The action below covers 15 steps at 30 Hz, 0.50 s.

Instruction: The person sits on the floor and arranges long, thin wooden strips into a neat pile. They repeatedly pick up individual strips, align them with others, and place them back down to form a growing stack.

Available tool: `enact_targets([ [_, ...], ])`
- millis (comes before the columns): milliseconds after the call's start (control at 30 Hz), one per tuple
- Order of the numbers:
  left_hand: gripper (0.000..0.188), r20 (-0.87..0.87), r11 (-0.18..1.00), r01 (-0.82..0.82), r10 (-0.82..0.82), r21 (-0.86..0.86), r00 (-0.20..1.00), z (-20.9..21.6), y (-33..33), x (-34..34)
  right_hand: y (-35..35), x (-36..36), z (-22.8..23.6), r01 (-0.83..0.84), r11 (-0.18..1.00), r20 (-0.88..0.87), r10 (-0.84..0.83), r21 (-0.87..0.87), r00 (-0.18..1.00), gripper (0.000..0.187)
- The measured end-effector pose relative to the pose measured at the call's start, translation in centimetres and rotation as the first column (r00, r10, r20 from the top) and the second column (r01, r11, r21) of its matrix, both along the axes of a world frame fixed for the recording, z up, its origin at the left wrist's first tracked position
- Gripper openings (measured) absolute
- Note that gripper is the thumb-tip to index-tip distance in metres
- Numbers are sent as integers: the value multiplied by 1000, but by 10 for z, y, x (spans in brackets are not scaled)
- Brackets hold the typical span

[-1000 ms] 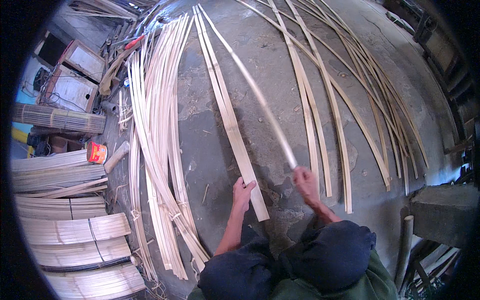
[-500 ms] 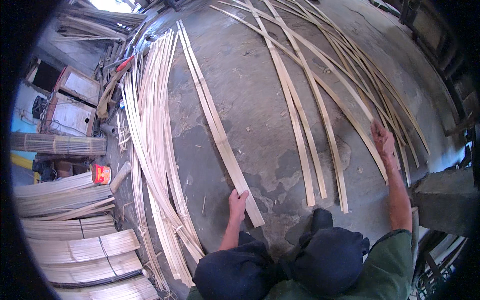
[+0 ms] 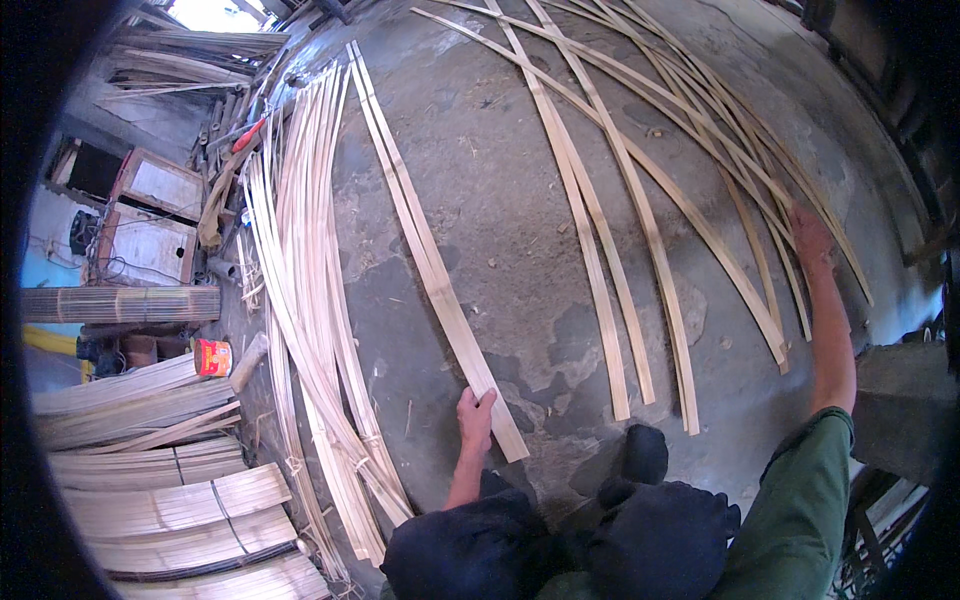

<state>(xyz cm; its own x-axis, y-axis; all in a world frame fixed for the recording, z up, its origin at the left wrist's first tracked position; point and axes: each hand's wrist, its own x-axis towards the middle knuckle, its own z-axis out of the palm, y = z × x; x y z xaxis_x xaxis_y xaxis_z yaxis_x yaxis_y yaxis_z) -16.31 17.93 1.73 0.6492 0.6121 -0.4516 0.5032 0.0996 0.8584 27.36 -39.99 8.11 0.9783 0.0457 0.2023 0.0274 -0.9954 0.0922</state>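
Observation:
Long pale bamboo strips lie over the grey floor in front of me. My left hand [image 3: 476, 412] grips the near part of two bamboo strips [image 3: 432, 265] lying side by side, thumb on top and fingers at the left edge. Out to the right, my right hand [image 3: 810, 235] is closed round the near end of another bamboo strip [image 3: 700, 128], which slants across several others. Its fingers are partly blurred. Between my hands, separate strips [image 3: 655, 260] point toward my knees, their near ends on the floor.
On the left is a thick pile of bamboo strips [image 3: 310, 220]. Tied bundles of slats [image 3: 190, 500] are stacked at the lower left, near a red and yellow tin [image 3: 213, 357]. A grey block [image 3: 895, 400] stands to my right, beyond my forearm.
My right hand has moved right and farther from me, and the strip in it has swung right. My left hand keeps its hold in nearly the same place.

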Motion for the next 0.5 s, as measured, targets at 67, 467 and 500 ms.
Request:
enact_targets([
  [67,24,54,993,-9,16,-118,998,4,-7,7,-1,-3,-9,-124,992,48,124,-1,991,35],
  [467,27,150,893,90,-25,-440,988,27,-44,17,365,-316,-18,555,183,-403,863,812,305,43],
  [500,27,139,908,97,-44,-408,989,33,-45,18,367,-320,-19,542,192,-419,845,818,333,42],
])
